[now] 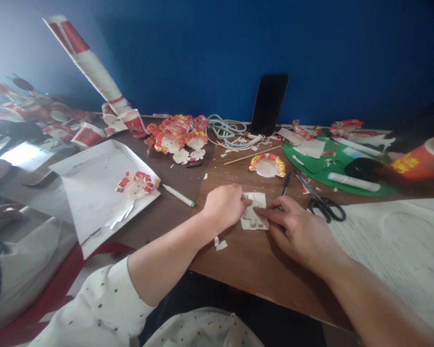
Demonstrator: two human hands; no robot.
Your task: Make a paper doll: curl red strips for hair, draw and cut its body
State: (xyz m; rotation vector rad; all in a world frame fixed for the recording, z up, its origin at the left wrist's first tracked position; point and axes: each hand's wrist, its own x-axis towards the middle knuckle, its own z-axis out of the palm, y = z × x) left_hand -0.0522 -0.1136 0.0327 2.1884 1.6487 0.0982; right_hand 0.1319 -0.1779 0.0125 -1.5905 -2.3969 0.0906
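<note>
In the head view, a small square of white paper (262, 198) lies on the brown table, with a greyish figure-shaped paper cut-out (251, 218) on it. My left hand (226, 205) is curled closed, its fingertips at the paper's upper left edge. From the right, my right hand (292, 226) presses its closed fingertips on the cut-out's upper part, partly covering it. A black pen (285, 183) runs under or between the right fingers; I cannot tell if it is gripped. Black-handled scissors (325, 206) lie just right of that hand.
Beyond the hands sits a paper piece with a red-yellow rim (268, 166). A dark phone (270, 103) leans on the blue wall. A green disc (321, 168) with scraps, a glue stick (353, 181) and a white marker (179, 195) lie around. Another person's hand (7, 212) shows at left.
</note>
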